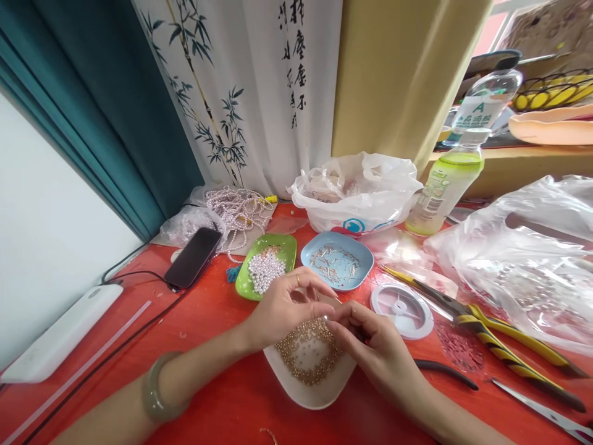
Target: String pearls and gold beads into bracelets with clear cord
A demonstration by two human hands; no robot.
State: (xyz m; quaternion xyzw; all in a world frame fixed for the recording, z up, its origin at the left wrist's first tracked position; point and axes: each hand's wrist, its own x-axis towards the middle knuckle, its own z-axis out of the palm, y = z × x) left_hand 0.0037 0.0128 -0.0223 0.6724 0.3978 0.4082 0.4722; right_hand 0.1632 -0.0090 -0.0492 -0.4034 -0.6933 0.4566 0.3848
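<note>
Over a white dish (pixel 315 395) of small gold beads (pixel 301 355), both of my hands meet with their fingertips close together. My left hand (pixel 291 306) is pinched, with a tiny pale bead at the fingertips. My right hand (pixel 370 337) is closed too, and a dark handle, perhaps of a tool, shows partly under its fingers. What the right fingertips grip is too small to name. Behind the hands stand a green dish (pixel 288 246) with white pearl beads (pixel 266 272) and a blue dish (pixel 336 244) with thin metal pins.
A white spool (pixel 401 311), yellow-black pliers (pixel 498 343) and scissors (pixel 537 405) lie at right. Plastic bags (pixel 356 191), bead strands (pixel 238 207) and a green-labelled bottle (pixel 445 185) stand behind. A phone (pixel 193 258) and a white power strip (pixel 62 334) are at left.
</note>
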